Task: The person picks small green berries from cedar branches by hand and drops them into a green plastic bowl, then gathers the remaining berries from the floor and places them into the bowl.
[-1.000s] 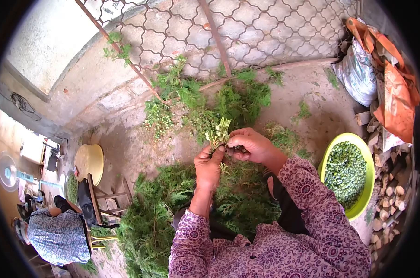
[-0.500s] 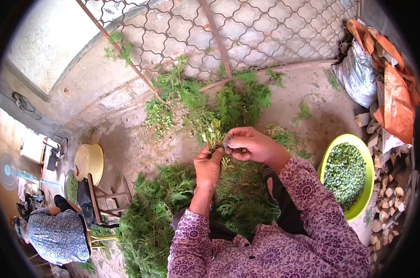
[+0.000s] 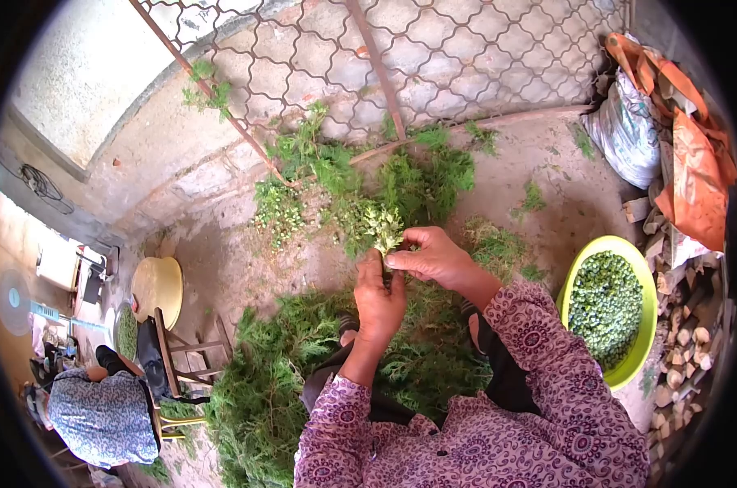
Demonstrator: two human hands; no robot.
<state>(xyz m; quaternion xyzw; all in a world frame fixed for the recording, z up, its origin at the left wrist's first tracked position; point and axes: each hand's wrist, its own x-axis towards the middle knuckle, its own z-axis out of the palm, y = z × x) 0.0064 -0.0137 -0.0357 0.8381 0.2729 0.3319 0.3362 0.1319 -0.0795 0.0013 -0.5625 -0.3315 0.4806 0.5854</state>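
Note:
A small pale green sprig [image 3: 382,226] stands upright between my two hands. My left hand [image 3: 379,302] pinches its lower end, with fingers closed. My right hand [image 3: 435,259] touches the sprig from the right, thumb and forefinger pressed together at its base; whether a berry is between them is too small to tell. Beneath my hands a heap of green branches [image 3: 263,366] lies on the ground around my feet. To the right is a yellow-green basin [image 3: 650,313] holding many small green berries [image 3: 606,305].
More branches [image 3: 417,180] lie by the metal lattice [image 3: 458,61]. A white sack [image 3: 629,134] and orange sheet [image 3: 694,175] stand at right above stacked firewood [image 3: 684,358]. At left, another person [image 3: 100,415] sits near a wooden chair [image 3: 167,350] and a round yellowish tub [image 3: 159,289].
My left hand has shifted right and slightly down. The sprig now stands more visible above the fingers, and my right hand has turned, its thumb now laid against the sprig's base.

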